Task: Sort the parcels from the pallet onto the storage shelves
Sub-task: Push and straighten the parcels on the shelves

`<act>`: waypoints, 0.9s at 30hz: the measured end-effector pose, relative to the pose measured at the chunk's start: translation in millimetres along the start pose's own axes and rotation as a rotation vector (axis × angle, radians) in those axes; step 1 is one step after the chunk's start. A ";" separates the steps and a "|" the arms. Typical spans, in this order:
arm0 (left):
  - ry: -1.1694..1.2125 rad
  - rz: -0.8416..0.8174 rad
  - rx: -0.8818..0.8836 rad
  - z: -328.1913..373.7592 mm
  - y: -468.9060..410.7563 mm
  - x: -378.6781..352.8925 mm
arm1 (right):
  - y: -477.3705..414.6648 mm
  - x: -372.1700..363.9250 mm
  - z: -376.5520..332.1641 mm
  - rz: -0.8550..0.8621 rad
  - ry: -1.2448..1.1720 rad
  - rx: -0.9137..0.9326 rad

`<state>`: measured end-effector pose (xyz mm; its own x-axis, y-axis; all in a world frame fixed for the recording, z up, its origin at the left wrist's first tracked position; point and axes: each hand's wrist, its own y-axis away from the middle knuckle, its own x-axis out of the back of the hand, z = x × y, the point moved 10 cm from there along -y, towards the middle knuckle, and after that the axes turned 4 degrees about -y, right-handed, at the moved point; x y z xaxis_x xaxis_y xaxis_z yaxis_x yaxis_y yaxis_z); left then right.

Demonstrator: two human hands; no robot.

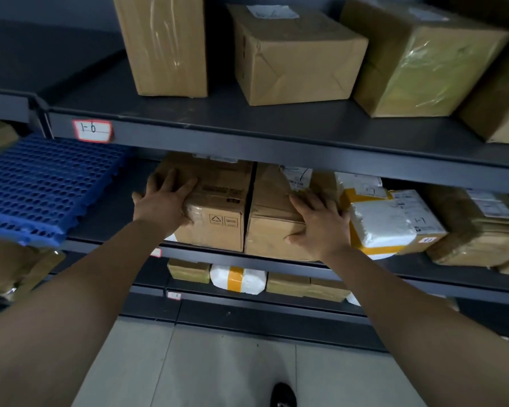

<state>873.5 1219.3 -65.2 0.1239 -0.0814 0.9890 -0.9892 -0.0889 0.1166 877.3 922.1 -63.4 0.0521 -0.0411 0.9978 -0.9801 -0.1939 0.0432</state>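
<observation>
Two brown cardboard parcels stand side by side on the middle shelf (206,254). My left hand (163,198) grips the left corner of the printed cardboard box (218,207), fingers spread over its top. My right hand (321,223) holds the right front corner of the plain taped parcel (269,218) beside it. The two boxes touch each other. A white and yellow padded parcel (376,221) lies just right of my right hand.
The upper shelf, labelled 1-6 (92,130), carries three large cardboard boxes (294,57). A blue perforated plastic pallet (44,186) juts in at the left. More parcels (476,227) fill the shelf's right end, and small packets (238,279) lie on the lowest shelf. Grey floor tiles lie below.
</observation>
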 end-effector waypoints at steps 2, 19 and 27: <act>0.007 -0.001 -0.002 -3.3 -4.2 -0.8 | -2.7 -2.1 -3.3 -0.001 -0.003 -0.015; -0.033 0.077 -0.027 -1.6 -5.9 2.4 | -8.4 -3.9 -1.2 0.029 -0.016 -0.029; -0.031 0.053 -0.015 1.0 -5.3 2.9 | -10.2 -2.6 -6.2 -0.002 -0.003 -0.010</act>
<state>879.1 1218.4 -63.0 0.0737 -0.1160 0.9905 -0.9954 -0.0691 0.0660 886.0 930.3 -66.1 0.0551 -0.0433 0.9975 -0.9819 -0.1839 0.0462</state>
